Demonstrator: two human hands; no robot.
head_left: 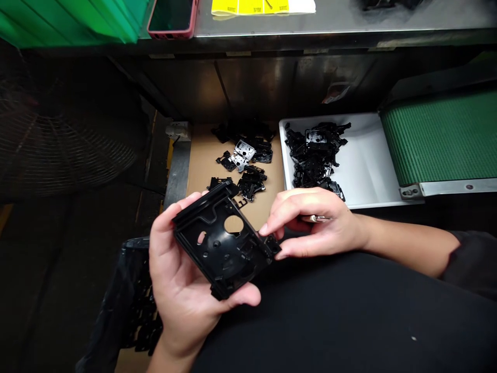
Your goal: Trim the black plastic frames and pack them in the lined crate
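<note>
A black molded plastic frame (217,254), with a round hole and smaller cut-outs, lies tilted across the palm of my left hand (182,280). Fingers on its left edge and the thumb below keep it gripped. My right hand (314,223) pinches the frame's right corner between thumb and forefinger. A thin light-coloured tool, its kind unclear, is tucked in the curled fingers of that same hand. Beyond the hands, a pile of black plastic parts (252,178) rests on a brown cardboard sheet (202,155).
A white tray (365,155) holds more black parts, beside a green conveyor belt (446,134). On the metal shelf (330,20) sit a phone (173,18) and yellow labels (260,6). A fan (58,129) stands left, above a lined bin (124,290) of black parts.
</note>
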